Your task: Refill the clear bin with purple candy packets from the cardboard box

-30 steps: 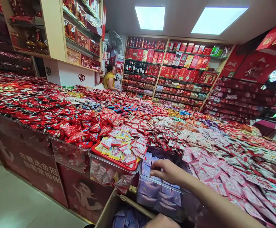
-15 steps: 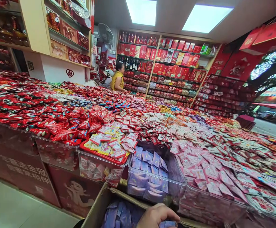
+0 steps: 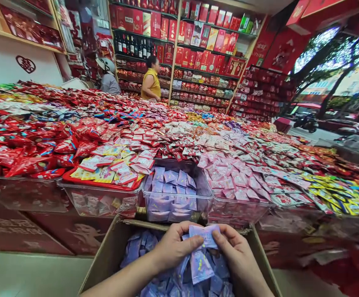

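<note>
While both hands work above the open carton (image 3: pixel 107 256), the step in hand reads as gathering and evening up lavender packets between the fingers. Left hand (image 3: pixel 176 244): narrow, thumb pressed on the upper packet (image 3: pixel 206 233). Right hand (image 3: pixel 237 247): likewise narrow, thumb and fingers closed on the other end. At least 1 packet is held; a lower packet (image 3: pixel 201 268) shows directly beneath, gripped or resting, cannot tell. A loose pile (image 3: pixel 138 249) of like packets lies in the carton. Just beyond its far edge, a clear bin (image 3: pixel 202 185) holds rows of same-coloured packets, between a red-rimmed bin (image 3: pixel 69 178) and pink packets (image 3: pixel 235 177). Judgement: next move calls for even pressure from 2 thumbs, so nothing drops before any lift over the carton's edge.
</note>
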`<state>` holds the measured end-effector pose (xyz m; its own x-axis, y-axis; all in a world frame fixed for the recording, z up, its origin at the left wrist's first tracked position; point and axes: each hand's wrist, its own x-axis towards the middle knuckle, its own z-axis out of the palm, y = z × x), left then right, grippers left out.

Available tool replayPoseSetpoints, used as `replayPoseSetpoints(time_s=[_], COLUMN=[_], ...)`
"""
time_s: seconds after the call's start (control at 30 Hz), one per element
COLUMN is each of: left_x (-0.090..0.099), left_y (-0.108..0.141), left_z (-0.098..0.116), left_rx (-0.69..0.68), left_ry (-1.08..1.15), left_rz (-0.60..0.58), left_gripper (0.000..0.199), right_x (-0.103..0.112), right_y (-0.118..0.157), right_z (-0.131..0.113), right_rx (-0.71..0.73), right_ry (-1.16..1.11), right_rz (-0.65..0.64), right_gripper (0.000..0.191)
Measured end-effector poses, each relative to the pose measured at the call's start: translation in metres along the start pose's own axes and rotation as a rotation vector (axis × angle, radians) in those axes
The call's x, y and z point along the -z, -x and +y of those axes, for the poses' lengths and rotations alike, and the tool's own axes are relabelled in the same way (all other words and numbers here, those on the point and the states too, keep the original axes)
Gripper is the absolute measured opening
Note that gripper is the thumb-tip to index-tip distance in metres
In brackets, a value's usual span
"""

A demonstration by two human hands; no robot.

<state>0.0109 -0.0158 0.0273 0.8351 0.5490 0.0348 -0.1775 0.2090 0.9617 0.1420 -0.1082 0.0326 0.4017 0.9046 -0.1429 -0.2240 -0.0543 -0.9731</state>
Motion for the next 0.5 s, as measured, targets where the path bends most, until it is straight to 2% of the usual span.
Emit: replayPoseSetpoints(time_s=[0.1, 0.2, 0.4, 0.5], left_x=[0.0021, 0.0032, 0.0044, 0.0064], left_y=[-0.0011, -0.0007, 0.0007, 0.0013], left_z=[0.0036, 0.0033, 0.0041, 0.0093], left_rx=[-0.001, -0.021, -0.049, -0.008], left_ry=[0.026, -0.006, -0.254, -0.318], left_rz=[-0.048, -0.053, -0.030, -0.079], left_gripper=[0.035, 0.034, 0.034, 0.032], right_x=[0.0002, 0.0003, 0.0033, 0.0082], right_y=[-0.0019, -0.0017, 0.0027, 0.0069], right_z=[-0.0001, 0.0027, 0.0079, 0.0072], right_rx=[0.008, 0.019, 0.064, 0.063], right_ry=[-0.016, -0.006, 0.000, 0.068], right_rz=[-0.025, 0.002, 0.042, 0.023], right_gripper=[0.024, 0.024, 0.038, 0.033])
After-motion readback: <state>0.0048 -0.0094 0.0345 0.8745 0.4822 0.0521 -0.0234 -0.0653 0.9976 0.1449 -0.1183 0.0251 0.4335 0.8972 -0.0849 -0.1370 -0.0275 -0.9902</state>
